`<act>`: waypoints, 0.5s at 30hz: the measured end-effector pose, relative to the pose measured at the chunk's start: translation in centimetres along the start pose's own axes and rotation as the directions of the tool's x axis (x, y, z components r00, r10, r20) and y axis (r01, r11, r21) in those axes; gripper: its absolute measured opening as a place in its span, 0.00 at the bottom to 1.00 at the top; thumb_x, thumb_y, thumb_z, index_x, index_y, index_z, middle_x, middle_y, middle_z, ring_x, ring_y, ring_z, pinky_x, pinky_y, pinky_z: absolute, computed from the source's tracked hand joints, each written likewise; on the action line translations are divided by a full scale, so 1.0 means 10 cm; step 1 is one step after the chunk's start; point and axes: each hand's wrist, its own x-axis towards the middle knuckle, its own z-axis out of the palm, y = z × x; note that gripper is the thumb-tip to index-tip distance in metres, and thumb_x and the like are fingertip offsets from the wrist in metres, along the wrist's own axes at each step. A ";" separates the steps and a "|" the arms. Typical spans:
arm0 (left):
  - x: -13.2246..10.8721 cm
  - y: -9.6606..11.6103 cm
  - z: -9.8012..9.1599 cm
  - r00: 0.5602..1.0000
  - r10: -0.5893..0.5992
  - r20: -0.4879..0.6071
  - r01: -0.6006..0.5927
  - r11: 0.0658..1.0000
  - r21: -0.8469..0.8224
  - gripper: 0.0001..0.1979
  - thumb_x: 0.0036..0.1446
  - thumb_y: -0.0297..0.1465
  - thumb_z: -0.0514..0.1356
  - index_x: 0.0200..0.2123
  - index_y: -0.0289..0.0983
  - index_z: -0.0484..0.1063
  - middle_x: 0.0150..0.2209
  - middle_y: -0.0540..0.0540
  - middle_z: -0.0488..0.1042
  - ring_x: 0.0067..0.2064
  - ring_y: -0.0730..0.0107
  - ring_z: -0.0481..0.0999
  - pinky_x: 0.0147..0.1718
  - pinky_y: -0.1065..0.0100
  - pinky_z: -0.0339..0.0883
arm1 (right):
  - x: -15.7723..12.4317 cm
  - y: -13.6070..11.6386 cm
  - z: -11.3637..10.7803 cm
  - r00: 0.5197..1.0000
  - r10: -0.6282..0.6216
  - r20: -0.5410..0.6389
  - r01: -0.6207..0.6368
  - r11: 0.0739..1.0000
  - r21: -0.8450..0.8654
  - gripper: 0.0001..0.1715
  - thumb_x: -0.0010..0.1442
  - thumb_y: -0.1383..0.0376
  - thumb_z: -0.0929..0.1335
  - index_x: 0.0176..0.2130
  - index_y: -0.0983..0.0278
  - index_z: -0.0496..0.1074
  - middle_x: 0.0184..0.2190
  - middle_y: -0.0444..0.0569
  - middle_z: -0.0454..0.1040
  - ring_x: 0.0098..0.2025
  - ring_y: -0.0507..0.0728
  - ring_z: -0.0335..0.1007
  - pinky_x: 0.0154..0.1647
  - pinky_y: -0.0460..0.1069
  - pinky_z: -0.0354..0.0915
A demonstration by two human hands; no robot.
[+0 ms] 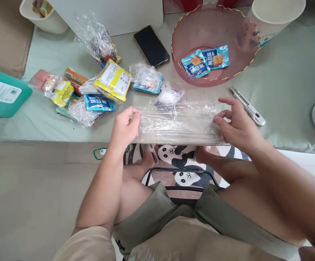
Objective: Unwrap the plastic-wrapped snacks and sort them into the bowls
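A clear sheet of plastic wrap (179,125) is stretched flat along the front edge of the table between my two hands. My left hand (126,126) pinches its left end between thumb and fingers. At the other end, my right hand (235,125) grips the film with thumb and a bent finger, the index finger stretched out above. A crumpled plastic-wrapped bundle (169,97) rests at the film's far edge; what is inside it is hard to make out. Just beyond my right hand lies a white utility knife (248,107).
A pink ribbed bowl (184,40) holds two blue snack packets (204,61). A black phone (152,46) lies beside it. Left are a yellow packet (114,80), several wrapped snacks and a teal container (5,94). A white paper cup (274,21) stands behind the bowl.
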 end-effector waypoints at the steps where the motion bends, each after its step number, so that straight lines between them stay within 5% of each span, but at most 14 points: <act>1: 0.00 0.00 0.01 1.000 -0.006 0.000 0.006 0.999 0.049 0.05 0.60 0.31 0.60 0.31 0.41 0.73 0.10 0.58 0.61 0.10 0.72 0.62 0.11 0.71 0.49 | 0.01 0.02 -0.01 0.999 -0.034 0.004 0.035 0.995 -0.092 0.29 0.68 0.58 0.64 0.66 0.53 0.56 0.42 0.49 0.78 0.18 0.51 0.65 0.19 0.52 0.65; 5: -0.01 0.00 0.08 0.993 0.113 -0.041 -0.109 0.990 0.087 0.06 0.60 0.35 0.61 0.34 0.41 0.75 0.12 0.57 0.66 0.13 0.71 0.68 0.16 0.71 0.56 | -0.01 0.02 -0.03 0.981 -0.190 -0.027 0.168 0.920 -0.354 0.32 0.66 0.61 0.63 0.67 0.57 0.58 0.39 0.52 0.80 0.27 0.59 0.73 0.31 0.56 0.68; 9: -0.01 0.03 0.14 0.962 0.257 -0.090 -0.261 0.965 -0.029 0.12 0.62 0.44 0.61 0.36 0.42 0.74 0.15 0.57 0.64 0.14 0.75 0.65 0.16 0.72 0.54 | -0.06 -0.04 -0.07 0.988 -0.148 -0.034 0.119 0.892 -0.436 0.32 0.61 0.64 0.65 0.64 0.58 0.61 0.34 0.51 0.80 0.28 0.62 0.72 0.32 0.57 0.65; 15: 0.01 0.00 0.17 0.987 0.135 -0.091 -0.128 0.989 0.076 0.09 0.63 0.40 0.60 0.34 0.43 0.71 0.13 0.58 0.63 0.14 0.72 0.63 0.19 0.69 0.53 | -0.05 0.02 -0.14 0.984 -0.145 -0.101 0.066 0.832 -0.551 0.31 0.61 0.61 0.66 0.63 0.56 0.63 0.36 0.52 0.79 0.31 0.64 0.72 0.29 0.56 0.64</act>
